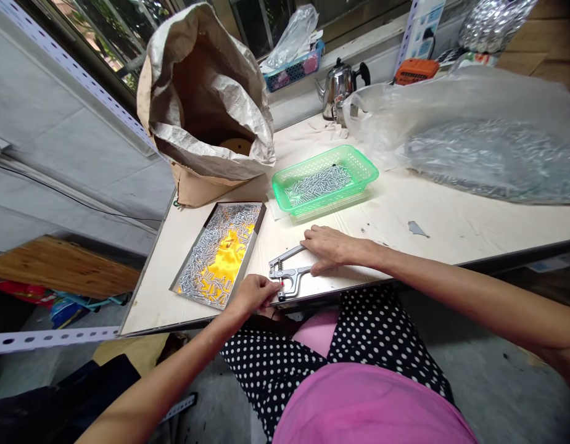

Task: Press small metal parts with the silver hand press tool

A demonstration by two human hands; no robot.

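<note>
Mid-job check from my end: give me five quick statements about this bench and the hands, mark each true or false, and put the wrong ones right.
1. The right hand touches the upper handle of the pliers. True.
2. The left hand is inside the green basket. False: the left hand is at the front end of the pliers.
3. The green basket holds small metal pieces. True.
4. The pliers' handles are squeezed together. False: they stand apart.
5. The tray lies to the left of the green basket. True.

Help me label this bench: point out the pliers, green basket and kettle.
Pliers (293, 272): head view, lower arm.
Green basket (363, 168): head view, right end wall.
Kettle (338, 89): head view, shiny body.
</note>
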